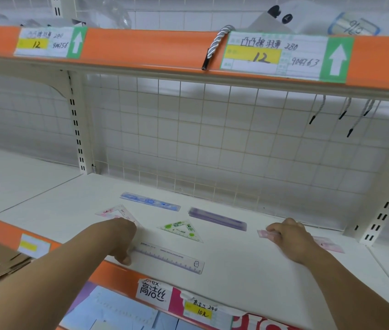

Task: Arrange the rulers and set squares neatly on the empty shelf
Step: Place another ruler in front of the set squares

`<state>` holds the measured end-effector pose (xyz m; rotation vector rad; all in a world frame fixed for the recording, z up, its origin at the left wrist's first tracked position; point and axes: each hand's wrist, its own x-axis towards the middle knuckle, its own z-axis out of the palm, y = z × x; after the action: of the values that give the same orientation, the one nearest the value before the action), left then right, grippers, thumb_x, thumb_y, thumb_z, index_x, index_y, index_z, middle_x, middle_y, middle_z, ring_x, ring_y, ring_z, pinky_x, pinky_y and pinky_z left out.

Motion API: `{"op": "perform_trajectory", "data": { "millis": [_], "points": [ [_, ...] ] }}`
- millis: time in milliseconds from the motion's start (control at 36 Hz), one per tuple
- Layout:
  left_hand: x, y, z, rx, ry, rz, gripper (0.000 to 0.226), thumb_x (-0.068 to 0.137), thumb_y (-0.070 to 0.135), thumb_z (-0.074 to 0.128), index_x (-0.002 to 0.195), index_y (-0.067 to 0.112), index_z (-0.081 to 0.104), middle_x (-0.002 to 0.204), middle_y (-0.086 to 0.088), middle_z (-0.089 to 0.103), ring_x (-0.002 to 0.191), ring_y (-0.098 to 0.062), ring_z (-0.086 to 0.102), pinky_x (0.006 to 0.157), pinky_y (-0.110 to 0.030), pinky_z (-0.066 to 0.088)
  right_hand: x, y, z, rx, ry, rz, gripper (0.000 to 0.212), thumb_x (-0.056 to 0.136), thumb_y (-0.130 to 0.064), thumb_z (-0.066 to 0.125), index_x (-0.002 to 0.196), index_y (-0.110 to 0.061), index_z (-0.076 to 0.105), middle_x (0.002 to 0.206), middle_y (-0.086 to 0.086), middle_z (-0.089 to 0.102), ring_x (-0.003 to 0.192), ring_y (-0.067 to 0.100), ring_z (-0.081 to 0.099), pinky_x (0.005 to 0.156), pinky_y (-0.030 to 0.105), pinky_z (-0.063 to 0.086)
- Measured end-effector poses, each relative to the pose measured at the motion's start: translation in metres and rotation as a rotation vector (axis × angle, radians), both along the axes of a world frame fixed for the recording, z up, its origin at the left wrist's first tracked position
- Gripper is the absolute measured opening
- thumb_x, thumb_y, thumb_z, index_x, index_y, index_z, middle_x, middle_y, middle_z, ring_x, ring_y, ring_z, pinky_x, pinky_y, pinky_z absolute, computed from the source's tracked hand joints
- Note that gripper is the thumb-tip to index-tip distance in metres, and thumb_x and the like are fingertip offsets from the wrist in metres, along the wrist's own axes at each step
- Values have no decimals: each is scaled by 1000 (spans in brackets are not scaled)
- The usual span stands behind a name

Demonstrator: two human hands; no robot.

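Right of the green set square (182, 229), the right hand (292, 239) grips a pink ruler (329, 246); the left hand's (122, 239) hold is unclear. Four rulers (169, 258), two set squares (117, 211).

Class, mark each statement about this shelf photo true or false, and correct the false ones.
1. The green set square lies flat on the shelf. True.
2. The purple ruler lies to the right of the blue ruler. True.
3. The right hand is on the blue ruler. False: its fingers curl over the pink ruler; nothing touches the blue ruler.
4. The left hand holds the green set square. False: it is at the left end of the clear front ruler and partly covers the pink set square.
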<state>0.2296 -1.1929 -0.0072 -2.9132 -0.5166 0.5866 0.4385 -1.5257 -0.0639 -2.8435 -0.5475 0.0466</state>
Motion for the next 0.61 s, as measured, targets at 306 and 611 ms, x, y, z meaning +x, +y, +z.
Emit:
{"op": "perform_trajectory", "data": {
  "millis": [306,611],
  "points": [
    [0,0,0,7,16,2,59,83,36,71,132,12,48,126,-3,55,113,-18,56,89,-23,45,0,0,-4,-122,-94,77,33,99,-46,38,124,-32,54,111,0,47,115,23,43,92,31,40],
    [-1,-1,1,-7,7,-10,55,85,33,70,131,12,48,124,-3,57,90,-12,49,85,-20,46,-6,-1,-1,-81,-47,52,39,94,-60,33,117,-35,52,105,-2,43,112,20,41,95,36,40]
  ]
}}
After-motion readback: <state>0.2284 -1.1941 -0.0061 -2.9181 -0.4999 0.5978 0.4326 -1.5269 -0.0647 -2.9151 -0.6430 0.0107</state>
